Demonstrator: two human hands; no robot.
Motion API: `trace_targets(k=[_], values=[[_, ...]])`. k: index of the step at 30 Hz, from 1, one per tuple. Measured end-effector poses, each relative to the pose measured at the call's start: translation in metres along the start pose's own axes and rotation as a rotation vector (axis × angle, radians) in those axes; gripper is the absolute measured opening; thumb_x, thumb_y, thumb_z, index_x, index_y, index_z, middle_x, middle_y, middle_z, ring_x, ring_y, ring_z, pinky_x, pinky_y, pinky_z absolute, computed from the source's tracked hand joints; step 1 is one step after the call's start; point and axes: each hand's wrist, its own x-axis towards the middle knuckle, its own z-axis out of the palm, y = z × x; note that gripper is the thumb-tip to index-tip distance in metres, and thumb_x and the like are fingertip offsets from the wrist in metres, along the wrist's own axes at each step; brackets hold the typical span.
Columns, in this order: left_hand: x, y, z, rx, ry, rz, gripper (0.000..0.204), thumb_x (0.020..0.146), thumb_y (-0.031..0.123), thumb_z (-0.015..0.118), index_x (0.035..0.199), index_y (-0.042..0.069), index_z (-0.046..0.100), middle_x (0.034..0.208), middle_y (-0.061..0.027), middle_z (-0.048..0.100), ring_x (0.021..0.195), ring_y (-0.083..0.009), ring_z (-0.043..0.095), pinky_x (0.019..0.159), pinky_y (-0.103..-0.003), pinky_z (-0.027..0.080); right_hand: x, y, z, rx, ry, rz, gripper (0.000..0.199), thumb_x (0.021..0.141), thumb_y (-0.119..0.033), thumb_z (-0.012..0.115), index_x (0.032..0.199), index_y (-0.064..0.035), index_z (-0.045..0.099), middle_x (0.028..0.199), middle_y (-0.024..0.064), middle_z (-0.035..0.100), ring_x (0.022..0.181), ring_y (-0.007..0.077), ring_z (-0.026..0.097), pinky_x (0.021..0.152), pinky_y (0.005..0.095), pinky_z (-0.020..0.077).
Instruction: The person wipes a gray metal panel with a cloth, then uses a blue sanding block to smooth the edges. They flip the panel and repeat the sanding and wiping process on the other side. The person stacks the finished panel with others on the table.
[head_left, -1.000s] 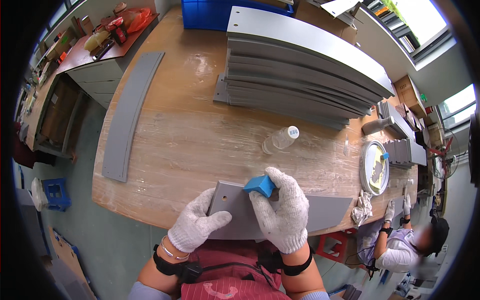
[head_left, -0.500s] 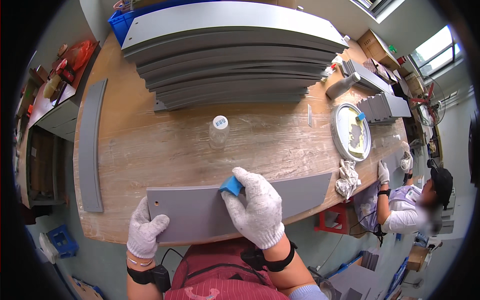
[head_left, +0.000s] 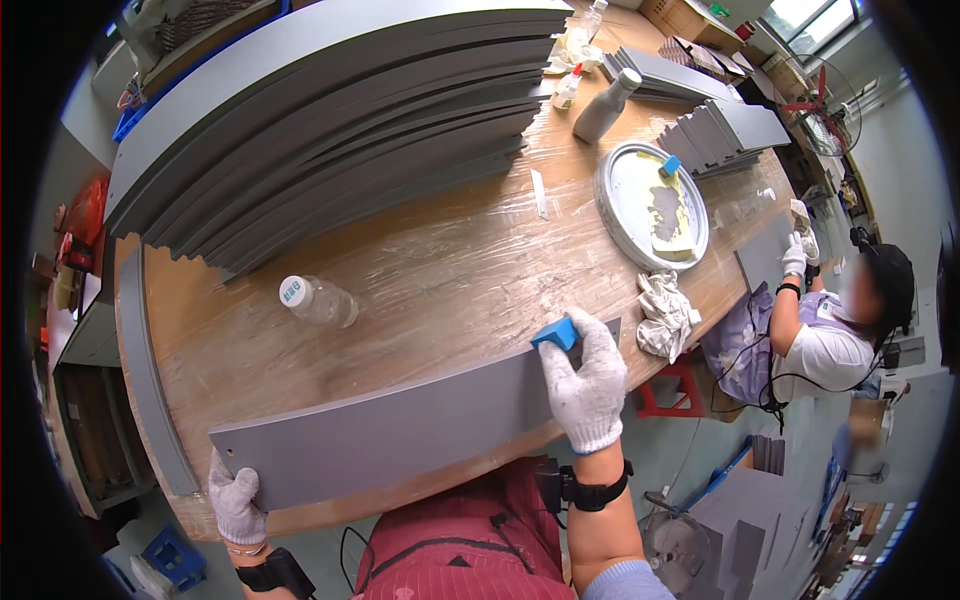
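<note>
A long grey panel with a small hole near its left end lies slanted along the table's front edge. My left hand, in a white knitted glove, grips its near left corner, thumb on top and the other fingers mostly hidden. Toward the far right end, my gloved right hand pinches a blue sponge block against the panel's far long edge. A clear bottle with a white cap is just beyond the panel.
A tall stack of grey panels fills the back left. At right are a round white lid with yellowish paste, a crumpled white cloth, a grey bottle and shorter grey boards. A co-worker works beyond them.
My right hand has slid the blue sponge block rightward along the panel's far edge, toward its right end. My left hand still holds the left end. The view has turned and shifted right.
</note>
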Motion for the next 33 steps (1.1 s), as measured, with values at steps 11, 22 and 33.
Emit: trace_targets(k=[11,22,33], values=[[0.012,-0.005,-0.003,0.039,0.014,0.072,0.075,0.085,0.019,0.082,0.147,-0.001,0.044,0.120,-0.0124,0.068,0.101,-0.0238,0.070,0.087,-0.037,0.059,0.022,0.075,-0.019,-0.152,0.031,-0.005,0.037,0.082,-0.015,0.076,0.116,-0.0028,0.067,0.101,0.0171,0.071,0.090,0.0333,0.070,0.080,0.0418,0.0560],[0.058,-0.029,-0.039,0.072,-0.106,-0.029,0.065,0.086,0.020,0.081,0.141,0.003,0.051,0.120,-0.0083,0.069,0.109,-0.0256,0.067,0.097,-0.042,0.054,0.003,0.156,-0.038,1.245,0.329,0.751,0.026,0.100,-0.008,0.060,0.125,-0.0060,0.055,0.111,0.0074,0.062,0.098,0.0204,0.065,0.086,0.0382,0.0573],[0.134,-0.084,0.007,0.383,-0.255,-0.259,0.041,0.092,0.018,0.075,0.127,0.006,0.061,0.111,-0.0026,0.070,0.098,-0.0188,0.066,0.089,-0.035,0.053,-0.123,0.196,-0.090,1.287,0.619,0.994,0.024,0.100,-0.012,0.061,0.124,-0.0122,0.057,0.111,0.0090,0.065,0.100,0.0257,0.065,0.092,0.0528,0.0552]])
